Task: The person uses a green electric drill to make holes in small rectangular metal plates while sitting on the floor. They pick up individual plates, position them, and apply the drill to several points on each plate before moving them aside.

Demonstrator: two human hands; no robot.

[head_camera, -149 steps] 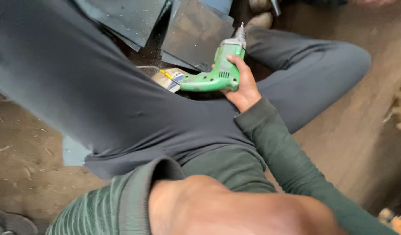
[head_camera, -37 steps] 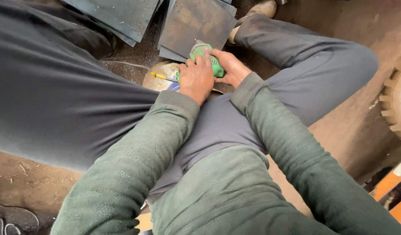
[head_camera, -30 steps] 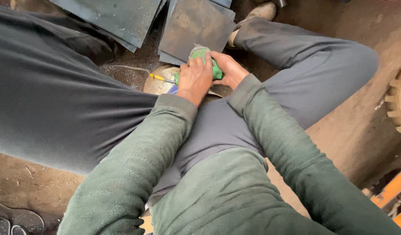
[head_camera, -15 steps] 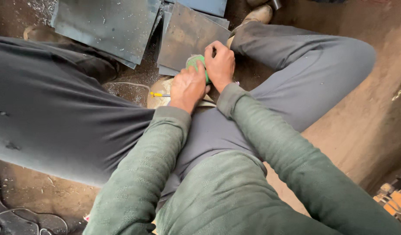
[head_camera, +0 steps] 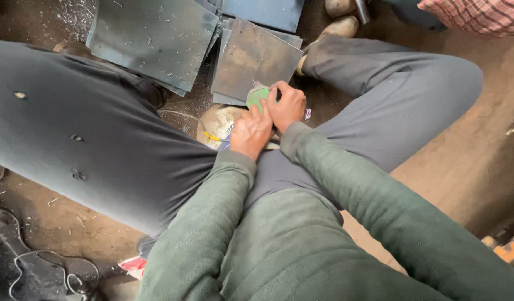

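The widest things in view are the person's grey trouser legs (head_camera: pixel 101 139), spread apart as the person sits on the dusty brown ground (head_camera: pixel 468 167), and the green knitted sleeves (head_camera: pixel 346 184) that run from the bottom of the frame up to the hands. Beyond the knees lie several flat, dull grey sheet-metal plates (head_camera: pixel 154 39), stacked and overlapping; one smaller square plate (head_camera: pixel 251 58) lies nearest the hands. Fine metal shavings (head_camera: pixel 73 14) are scattered on the ground at the upper left, which suggests that some cutting or drilling has been done here, though no finished holes can be made out on the plates. A pale rounded block or stone (head_camera: pixel 218 122) sits under the hands, with a yellow-and-blue wire end (head_camera: pixel 215 137) beside it.

The green plastic power drill (head_camera: pixel 258 97) stands between the legs, just at the near edge of the square plate, mostly covered. The right hand (head_camera: pixel 287 105) is wrapped closed over its top and back. The left hand (head_camera: pixel 251 131) is curled against its lower side, fingers bent round the body. The bit and its contact point are hidden, so whether it is biting into metal cannot be told. By the look of it, the work is mid-way: the tool is gripped and set, and most plates lie untouched.
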